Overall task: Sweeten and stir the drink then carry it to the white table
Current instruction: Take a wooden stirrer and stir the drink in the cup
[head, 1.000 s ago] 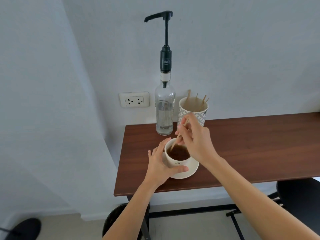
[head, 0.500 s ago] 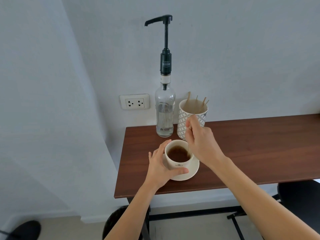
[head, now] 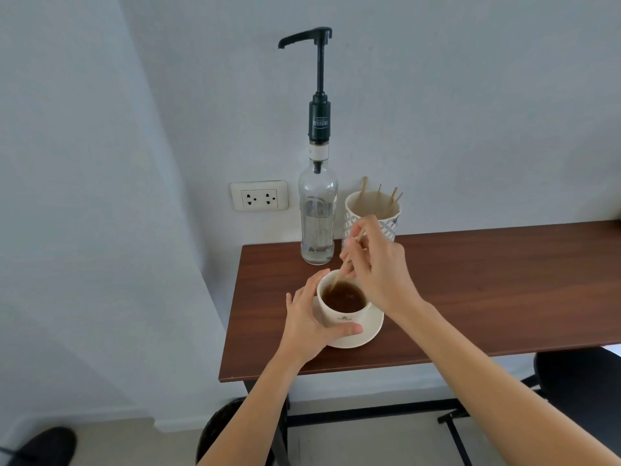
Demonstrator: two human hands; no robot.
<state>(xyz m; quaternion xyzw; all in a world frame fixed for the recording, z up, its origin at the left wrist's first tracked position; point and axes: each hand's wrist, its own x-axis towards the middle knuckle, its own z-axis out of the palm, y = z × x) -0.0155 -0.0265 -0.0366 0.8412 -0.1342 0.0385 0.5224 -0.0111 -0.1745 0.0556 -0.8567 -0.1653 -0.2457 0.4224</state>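
A white cup (head: pixel 342 316) of dark drink stands on a white saucer (head: pixel 368 332) near the left end of a brown wooden table (head: pixel 487 290). My left hand (head: pixel 311 322) wraps the cup's left side, thumb across its front. My right hand (head: pixel 378 269) hovers over the cup's far right rim, pinching a thin wooden stir stick (head: pixel 339 275) whose tip dips into the drink at the left. Behind the cup stands a clear syrup bottle (head: pixel 317 216) with a tall black pump.
A patterned white holder (head: pixel 371 213) with several wooden sticks stands right of the bottle against the wall. A wall socket (head: pixel 259 195) sits left of the bottle. A black stool (head: pixel 218 432) is under the table's left end; a black chair (head: pixel 581 381) is at the right.
My right hand swung the stick around inside the cup: from the left side, to the right rim, and back to the left. My left hand kept its hold on the cup.
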